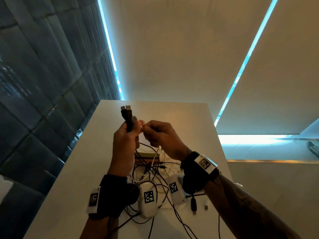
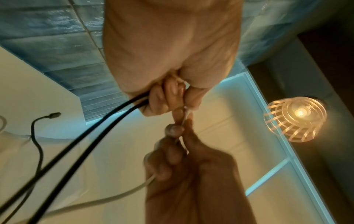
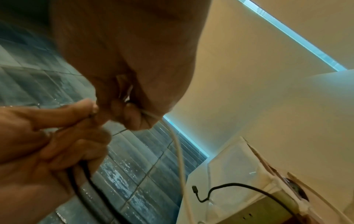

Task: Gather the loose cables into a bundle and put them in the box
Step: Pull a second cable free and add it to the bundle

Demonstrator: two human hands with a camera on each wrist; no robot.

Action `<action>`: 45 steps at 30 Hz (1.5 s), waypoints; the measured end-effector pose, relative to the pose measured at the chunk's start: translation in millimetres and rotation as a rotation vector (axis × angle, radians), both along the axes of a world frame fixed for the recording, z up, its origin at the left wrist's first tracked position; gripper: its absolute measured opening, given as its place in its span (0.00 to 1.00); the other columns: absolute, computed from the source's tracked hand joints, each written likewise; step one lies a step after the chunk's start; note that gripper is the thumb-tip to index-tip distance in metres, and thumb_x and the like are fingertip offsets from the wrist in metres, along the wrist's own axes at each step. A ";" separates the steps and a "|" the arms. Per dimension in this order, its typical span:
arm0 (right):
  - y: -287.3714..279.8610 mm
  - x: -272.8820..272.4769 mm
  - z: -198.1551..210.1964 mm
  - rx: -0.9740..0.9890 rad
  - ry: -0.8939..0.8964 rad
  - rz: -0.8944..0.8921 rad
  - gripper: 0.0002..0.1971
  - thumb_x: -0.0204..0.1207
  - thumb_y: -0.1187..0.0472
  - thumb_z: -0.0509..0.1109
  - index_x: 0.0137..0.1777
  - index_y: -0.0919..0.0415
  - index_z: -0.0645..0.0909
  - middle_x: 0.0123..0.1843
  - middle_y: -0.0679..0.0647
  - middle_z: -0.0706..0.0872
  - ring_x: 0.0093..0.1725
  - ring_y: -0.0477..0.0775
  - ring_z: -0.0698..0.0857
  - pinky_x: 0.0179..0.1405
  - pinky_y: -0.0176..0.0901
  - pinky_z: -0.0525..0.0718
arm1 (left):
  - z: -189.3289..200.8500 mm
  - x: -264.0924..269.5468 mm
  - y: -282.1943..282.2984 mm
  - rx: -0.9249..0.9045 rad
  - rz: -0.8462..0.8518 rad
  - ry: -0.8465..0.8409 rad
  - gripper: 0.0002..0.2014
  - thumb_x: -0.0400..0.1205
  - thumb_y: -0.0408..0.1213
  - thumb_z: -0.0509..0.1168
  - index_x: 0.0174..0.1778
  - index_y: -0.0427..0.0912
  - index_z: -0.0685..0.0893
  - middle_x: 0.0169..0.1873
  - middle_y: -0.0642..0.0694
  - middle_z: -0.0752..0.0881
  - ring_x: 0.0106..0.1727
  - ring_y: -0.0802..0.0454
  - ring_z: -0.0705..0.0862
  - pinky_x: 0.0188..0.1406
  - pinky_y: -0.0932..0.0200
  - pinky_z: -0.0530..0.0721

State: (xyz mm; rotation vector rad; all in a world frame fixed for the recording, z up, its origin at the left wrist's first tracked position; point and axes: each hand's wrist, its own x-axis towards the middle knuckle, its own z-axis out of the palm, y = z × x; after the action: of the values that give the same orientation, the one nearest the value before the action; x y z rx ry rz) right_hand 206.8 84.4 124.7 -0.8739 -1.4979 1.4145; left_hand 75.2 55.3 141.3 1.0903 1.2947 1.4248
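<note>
Left hand (image 1: 125, 135) gripped black cables (image 1: 127, 116), plugs pointing to 12 o'clock. Right hand (image 1: 159, 135) pinched white cable (image 2: 122, 197) beside it. Loose cables (image 1: 155, 176) lay tangled on counter (image 1: 69, 187) at 6 o'clock; box (image 3: 239, 174) beyond.

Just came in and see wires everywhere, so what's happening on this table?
A person is sorting cables. Their left hand grips a few black cables with the plugs sticking up, and their right hand pinches a white cable right beside them, apparently adding it to the bunch. A tangle of loose cables lies on the white table. The box has a black cable lying over it; nothing is bundled into it yet.
</note>
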 end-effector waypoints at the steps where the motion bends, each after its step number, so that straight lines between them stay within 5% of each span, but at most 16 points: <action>1: -1.4 2.8 -1.2 0.002 -0.029 0.028 0.10 0.85 0.65 0.62 0.45 0.66 0.84 0.29 0.52 0.76 0.26 0.46 0.69 0.25 0.37 0.68 | 2.2 -3.4 -0.5 0.015 0.000 -0.048 0.12 0.86 0.43 0.60 0.51 0.41 0.85 0.21 0.52 0.68 0.21 0.59 0.63 0.20 0.63 0.62; 7: -6.6 -9.0 10.8 0.124 -0.069 -0.007 0.12 0.85 0.61 0.63 0.48 0.69 0.85 0.29 0.53 0.78 0.23 0.40 0.70 0.24 0.31 0.69 | 11.5 0.2 -6.0 0.066 -0.054 0.022 0.16 0.88 0.44 0.55 0.43 0.42 0.84 0.21 0.55 0.74 0.24 0.60 0.69 0.22 0.67 0.69; 11: -4.8 -12.9 6.3 0.122 -0.079 0.054 0.14 0.86 0.62 0.61 0.38 0.63 0.81 0.27 0.45 0.73 0.24 0.39 0.68 0.24 0.30 0.67 | 22.1 -7.3 -4.4 0.098 0.069 -0.001 0.18 0.89 0.44 0.52 0.35 0.46 0.77 0.29 0.53 0.79 0.35 0.55 0.79 0.42 0.59 0.79; 13: -3.7 -11.2 -6.6 0.101 -0.092 0.067 0.16 0.86 0.63 0.61 0.36 0.58 0.80 0.26 0.41 0.73 0.25 0.39 0.67 0.25 0.28 0.66 | 25.9 -14.6 -2.3 0.093 0.084 -0.169 0.17 0.89 0.43 0.52 0.34 0.46 0.75 0.33 0.52 0.82 0.42 0.54 0.84 0.49 0.53 0.83; 15: -3.4 -9.7 -21.7 0.084 -0.130 0.043 0.16 0.86 0.62 0.61 0.36 0.57 0.80 0.24 0.39 0.74 0.25 0.37 0.68 0.26 0.26 0.67 | 30.8 -19.6 -2.6 0.108 0.032 -0.377 0.18 0.90 0.40 0.51 0.33 0.46 0.74 0.26 0.52 0.77 0.30 0.54 0.80 0.39 0.57 0.82; 18: -4.3 -10.8 -43.9 0.063 -0.202 -0.011 0.15 0.86 0.61 0.62 0.37 0.60 0.81 0.26 0.39 0.75 0.28 0.37 0.70 0.30 0.25 0.69 | 39.5 -25.3 -6.3 0.136 0.009 -0.440 0.19 0.89 0.36 0.51 0.31 0.47 0.73 0.20 0.54 0.66 0.22 0.57 0.60 0.25 0.62 0.65; 24: -7.1 -18.5 -73.6 -0.048 -0.216 -0.115 0.13 0.84 0.66 0.61 0.38 0.63 0.79 0.30 0.43 0.77 0.28 0.35 0.75 0.32 0.25 0.74 | 51.9 -38.1 -13.8 0.196 -0.097 -0.386 0.16 0.90 0.39 0.50 0.37 0.45 0.76 0.23 0.55 0.65 0.24 0.59 0.61 0.25 0.66 0.66; 28: -7.3 -16.1 -95.3 -0.176 -0.264 -0.191 0.12 0.83 0.67 0.61 0.38 0.65 0.80 0.32 0.52 0.77 0.31 0.45 0.78 0.33 0.39 0.76 | 59.9 -47.2 -17.2 0.219 -0.067 -0.405 0.16 0.89 0.39 0.50 0.37 0.46 0.74 0.21 0.56 0.65 0.21 0.60 0.59 0.22 0.65 0.61; 32: -2.9 -23.3 -55.6 -0.131 -0.204 -0.328 0.11 0.82 0.63 0.65 0.42 0.66 0.85 0.28 0.41 0.79 0.26 0.39 0.75 0.27 0.32 0.72 | 54.1 -52.7 -16.8 0.120 -0.003 -0.422 0.16 0.89 0.41 0.51 0.35 0.47 0.73 0.18 0.56 0.65 0.17 0.61 0.58 0.17 0.65 0.58; 36: -14.0 -39.3 15.0 0.045 0.043 -0.215 0.08 0.84 0.64 0.64 0.46 0.64 0.83 0.25 0.41 0.73 0.22 0.39 0.68 0.21 0.29 0.67 | 49.8 -49.5 -15.7 0.044 0.062 -0.383 0.15 0.87 0.41 0.53 0.33 0.48 0.71 0.17 0.55 0.67 0.16 0.60 0.60 0.14 0.65 0.58; 39: -28.6 -48.4 41.4 0.153 0.129 -0.088 0.06 0.84 0.68 0.63 0.46 0.66 0.80 0.25 0.41 0.73 0.23 0.41 0.67 0.21 0.29 0.67 | 46.9 -47.6 -15.3 -0.003 0.122 -0.300 0.14 0.87 0.42 0.52 0.35 0.48 0.71 0.21 0.51 0.81 0.19 0.57 0.74 0.17 0.66 0.69; 41: -35.9 -51.1 43.9 0.180 0.119 -0.011 0.08 0.84 0.69 0.62 0.44 0.63 0.80 0.26 0.42 0.73 0.24 0.42 0.67 0.23 0.29 0.67 | 47.5 -49.5 -17.6 -0.021 0.115 -0.302 0.13 0.88 0.44 0.51 0.39 0.47 0.73 0.32 0.48 0.90 0.31 0.54 0.87 0.27 0.63 0.82; 43: -39.6 -50.0 37.6 0.155 0.093 0.024 0.09 0.83 0.71 0.62 0.41 0.63 0.80 0.26 0.43 0.73 0.24 0.41 0.68 0.24 0.29 0.67 | 50.8 -51.5 -20.6 -0.010 0.051 -0.373 0.14 0.89 0.45 0.50 0.40 0.46 0.73 0.40 0.45 0.92 0.42 0.51 0.91 0.35 0.59 0.87; 45: -41.8 -47.2 29.1 0.087 0.071 0.060 0.08 0.82 0.71 0.63 0.42 0.67 0.80 0.25 0.42 0.73 0.23 0.40 0.68 0.24 0.30 0.67 | 55.0 -53.3 -23.2 0.014 -0.005 -0.496 0.16 0.89 0.46 0.50 0.37 0.47 0.71 0.36 0.46 0.91 0.36 0.51 0.89 0.34 0.59 0.87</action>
State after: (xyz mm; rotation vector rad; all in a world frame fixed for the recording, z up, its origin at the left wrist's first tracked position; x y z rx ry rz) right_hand 159.7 42.6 153.9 -0.7243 -1.5308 1.3983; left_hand 22.0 32.1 196.3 0.6834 0.9235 1.5761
